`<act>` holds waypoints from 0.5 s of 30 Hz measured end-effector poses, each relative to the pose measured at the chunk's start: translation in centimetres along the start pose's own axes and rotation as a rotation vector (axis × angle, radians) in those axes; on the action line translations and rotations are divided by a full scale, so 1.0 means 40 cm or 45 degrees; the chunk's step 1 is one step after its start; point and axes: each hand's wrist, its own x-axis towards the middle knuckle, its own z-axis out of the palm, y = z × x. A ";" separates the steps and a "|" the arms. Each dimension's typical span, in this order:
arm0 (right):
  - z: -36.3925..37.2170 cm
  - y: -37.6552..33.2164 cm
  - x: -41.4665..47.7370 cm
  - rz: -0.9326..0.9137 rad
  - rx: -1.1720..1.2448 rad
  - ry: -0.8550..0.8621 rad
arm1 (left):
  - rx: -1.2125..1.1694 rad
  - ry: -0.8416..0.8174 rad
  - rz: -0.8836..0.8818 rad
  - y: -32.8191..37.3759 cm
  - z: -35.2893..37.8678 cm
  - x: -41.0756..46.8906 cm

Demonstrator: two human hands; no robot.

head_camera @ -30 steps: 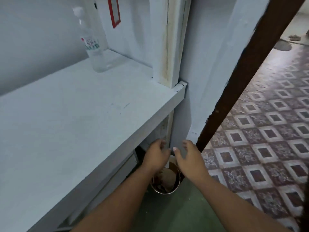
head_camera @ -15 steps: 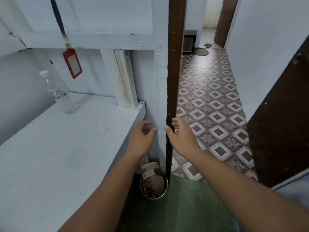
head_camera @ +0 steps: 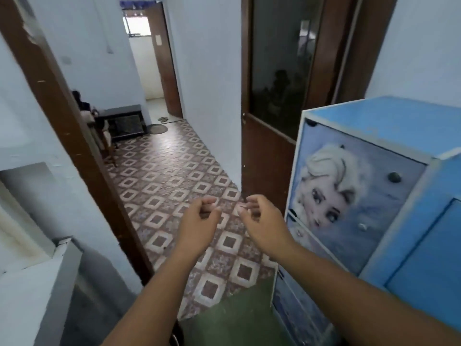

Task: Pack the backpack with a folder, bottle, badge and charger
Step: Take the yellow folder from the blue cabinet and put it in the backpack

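While cabinet drawers (head_camera: 354, 196) sit shut, hands (head_camera: 199, 224) (head_camera: 262, 224) empty

You're looking at a brown-and-cream diamond-patterned floor (head_camera: 172, 186) — dark brown door frame (head_camera: 74, 136), pale blue walls (head_camera: 212, 71), and a blue cabinet (head_camera: 404, 221) with a cartoon print.
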 end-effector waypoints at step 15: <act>-0.476 0.316 -0.237 0.130 -0.134 0.286 | -0.164 -0.634 0.060 0.153 0.664 -0.134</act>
